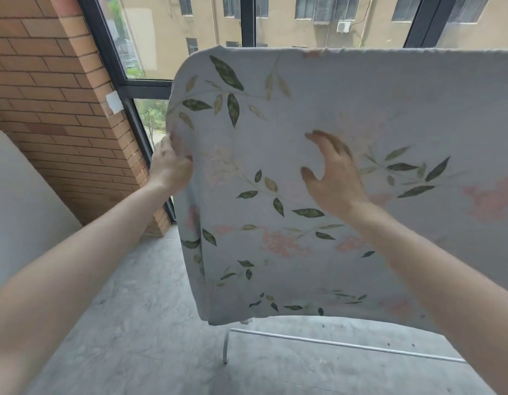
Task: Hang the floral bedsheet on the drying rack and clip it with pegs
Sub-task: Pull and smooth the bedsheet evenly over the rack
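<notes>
The floral bedsheet, pale with green leaves and pink blooms, hangs draped over the drying rack and fills the middle and right of the view. Only the rack's white lower bar and leg show beneath the sheet's bottom edge. My left hand grips the sheet's left side edge at mid height. In front of the sheet's face is my right hand, its fingers spread and straight; whether it touches the cloth is unclear from the blur. No pegs are in view.
A brick pillar stands at the left, with a white slab leaning below it. Dark-framed windows run behind the rack. Grey marbled floor lies under my arms.
</notes>
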